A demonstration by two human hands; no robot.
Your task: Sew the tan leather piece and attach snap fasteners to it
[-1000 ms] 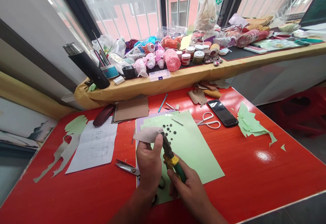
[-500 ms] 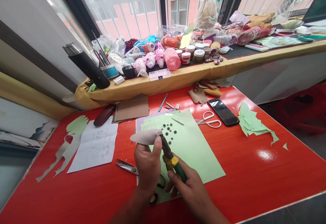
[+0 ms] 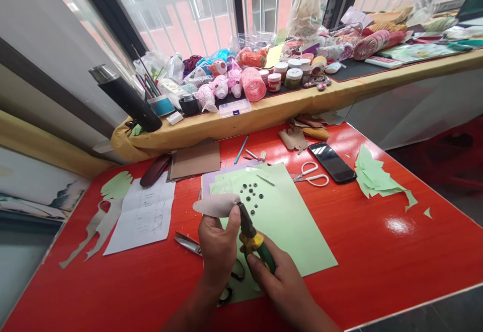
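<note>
My left hand (image 3: 219, 241) pinches a pale grey, leaf-shaped piece of thin material (image 3: 215, 205), held up over the green sheets. A small hole shows at its left tip. My right hand (image 3: 273, 271) is wrapped round the green and yellow handles of pliers (image 3: 253, 236), whose dark jaws meet the right tip of the grey piece. What sits between the jaws is too small to make out. Several small dark snap buttons (image 3: 252, 198) lie just beyond on the green paper (image 3: 298, 231). Black-handled scissors (image 3: 188, 244) lie partly hidden under my left hand.
White-handled scissors (image 3: 311, 175) and a black phone (image 3: 332, 162) lie to the right, with green paper scraps (image 3: 373, 173) farther over. Left are a drawn-on white sheet (image 3: 141, 219), a dark red case (image 3: 155, 171) and brown card (image 3: 196, 161). A cluttered ledge (image 3: 211, 126) runs behind.
The pliers' handles look squeezed slightly closer together in my right hand. Both hands stay nearly in place, and the view has shifted a little.
</note>
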